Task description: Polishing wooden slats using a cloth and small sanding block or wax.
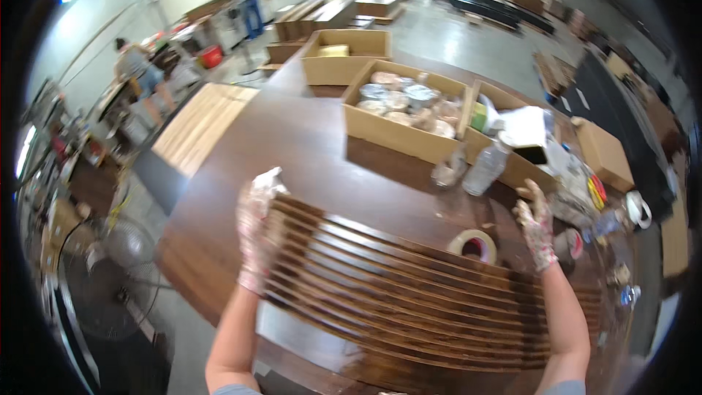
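Several long, glossy brown wooden slats lie side by side on the dark wooden table. My left hand, in a stained white glove, is at their left ends. Its fingers are blurred, and a crumpled white patch shows at their tips; I cannot make out whether that is a cloth or part of the glove. My right hand, in a similar glove with brown fingertips, is raised near the far edge of the slats toward their right end. Its fingers are apart with nothing in them. A roll of tape lies to its left.
Beyond the slats stand a cardboard box of wrapped rolls, another open box and a clear plastic bottle. A closed carton is at the right. A floor fan stands left of the table; people work in the background.
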Demonstrator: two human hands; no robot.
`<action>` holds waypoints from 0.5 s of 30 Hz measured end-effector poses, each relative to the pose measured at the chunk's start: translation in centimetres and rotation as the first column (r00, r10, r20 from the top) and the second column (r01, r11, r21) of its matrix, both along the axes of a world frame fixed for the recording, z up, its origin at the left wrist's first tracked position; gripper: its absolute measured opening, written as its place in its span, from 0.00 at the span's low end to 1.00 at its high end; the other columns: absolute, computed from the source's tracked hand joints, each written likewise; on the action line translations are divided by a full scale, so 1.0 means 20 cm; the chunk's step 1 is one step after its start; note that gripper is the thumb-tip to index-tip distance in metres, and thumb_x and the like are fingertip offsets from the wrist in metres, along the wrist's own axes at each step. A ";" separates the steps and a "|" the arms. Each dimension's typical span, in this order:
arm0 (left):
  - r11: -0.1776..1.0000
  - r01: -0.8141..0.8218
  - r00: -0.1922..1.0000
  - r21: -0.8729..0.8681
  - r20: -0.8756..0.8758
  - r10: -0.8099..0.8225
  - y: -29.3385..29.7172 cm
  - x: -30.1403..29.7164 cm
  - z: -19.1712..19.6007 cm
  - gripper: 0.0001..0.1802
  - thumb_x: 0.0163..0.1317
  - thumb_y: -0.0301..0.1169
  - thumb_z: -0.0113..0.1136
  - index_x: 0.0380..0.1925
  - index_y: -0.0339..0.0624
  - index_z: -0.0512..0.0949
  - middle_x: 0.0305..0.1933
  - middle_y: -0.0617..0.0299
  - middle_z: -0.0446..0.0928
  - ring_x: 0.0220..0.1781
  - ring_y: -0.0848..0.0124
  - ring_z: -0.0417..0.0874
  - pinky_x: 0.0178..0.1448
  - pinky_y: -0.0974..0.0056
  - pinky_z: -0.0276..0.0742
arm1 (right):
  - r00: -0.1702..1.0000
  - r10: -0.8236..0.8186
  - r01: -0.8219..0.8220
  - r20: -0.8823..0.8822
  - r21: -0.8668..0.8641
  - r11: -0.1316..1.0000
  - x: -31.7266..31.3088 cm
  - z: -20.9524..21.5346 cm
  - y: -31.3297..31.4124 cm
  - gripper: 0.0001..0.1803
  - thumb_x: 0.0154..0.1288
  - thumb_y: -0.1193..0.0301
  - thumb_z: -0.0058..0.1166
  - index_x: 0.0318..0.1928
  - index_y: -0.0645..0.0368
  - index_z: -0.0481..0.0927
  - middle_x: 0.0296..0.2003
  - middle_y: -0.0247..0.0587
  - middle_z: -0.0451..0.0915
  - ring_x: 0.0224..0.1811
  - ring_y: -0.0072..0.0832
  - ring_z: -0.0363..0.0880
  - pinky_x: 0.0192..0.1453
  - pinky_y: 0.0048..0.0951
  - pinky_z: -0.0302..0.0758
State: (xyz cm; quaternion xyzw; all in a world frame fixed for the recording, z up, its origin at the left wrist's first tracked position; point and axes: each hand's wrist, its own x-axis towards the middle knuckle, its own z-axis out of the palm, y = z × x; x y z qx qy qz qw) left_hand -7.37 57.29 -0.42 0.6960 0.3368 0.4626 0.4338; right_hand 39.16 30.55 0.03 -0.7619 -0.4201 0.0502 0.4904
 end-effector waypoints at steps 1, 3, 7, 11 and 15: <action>0.841 -0.175 0.848 0.511 -0.355 0.393 0.24 -0.15 -0.12 0.36 0.62 0.25 0.60 0.70 0.39 0.59 0.69 0.44 0.62 0.68 0.55 0.70 0.68 0.57 0.71 | 1.000 0.009 -0.008 -0.022 0.054 0.999 -0.02 0.00 0.02 0.28 0.65 0.81 0.51 0.66 0.55 0.69 0.48 0.40 0.81 0.34 0.20 0.79 0.40 0.24 0.78; 0.946 -0.310 0.860 0.095 -0.397 0.322 0.41 -0.12 -0.15 0.38 0.58 0.25 0.65 0.69 0.37 0.61 0.75 0.44 0.51 0.71 0.54 0.66 0.69 0.57 0.70 | 0.999 -0.044 0.044 0.003 0.024 0.999 0.02 0.04 -0.01 0.24 0.67 0.80 0.51 0.63 0.56 0.72 0.47 0.39 0.82 0.35 0.21 0.80 0.40 0.24 0.78; 0.925 -0.215 0.841 -0.312 -0.541 0.013 0.81 -0.45 -0.50 0.38 0.54 0.27 0.71 0.65 0.38 0.66 0.53 0.53 0.79 0.49 0.67 0.81 0.52 0.65 0.79 | 0.980 -0.022 0.043 -0.197 0.102 0.994 -0.02 0.07 -0.07 0.20 0.67 0.81 0.50 0.60 0.61 0.74 0.45 0.39 0.83 0.37 0.20 0.79 0.44 0.23 0.78; 0.824 -0.313 0.946 -0.473 -0.078 0.314 0.77 -0.43 -0.38 0.18 0.65 0.28 0.59 0.54 0.39 0.73 0.42 0.56 0.80 0.40 0.72 0.81 0.41 0.69 0.80 | 0.993 0.080 -0.076 0.086 -0.048 0.996 -0.26 0.13 -0.26 0.19 0.63 0.82 0.52 0.55 0.63 0.76 0.44 0.46 0.83 0.44 0.32 0.82 0.50 0.31 0.78; 0.950 -0.272 0.962 -0.154 -0.066 0.264 0.12 -0.14 0.08 0.18 0.65 0.29 0.60 0.54 0.38 0.72 0.44 0.58 0.78 0.41 0.70 0.81 0.43 0.66 0.81 | 0.892 0.201 -0.092 0.405 -0.271 0.958 -0.74 0.12 -0.38 0.27 0.56 0.77 0.57 0.59 0.61 0.73 0.58 0.55 0.74 0.62 0.52 0.71 0.66 0.48 0.68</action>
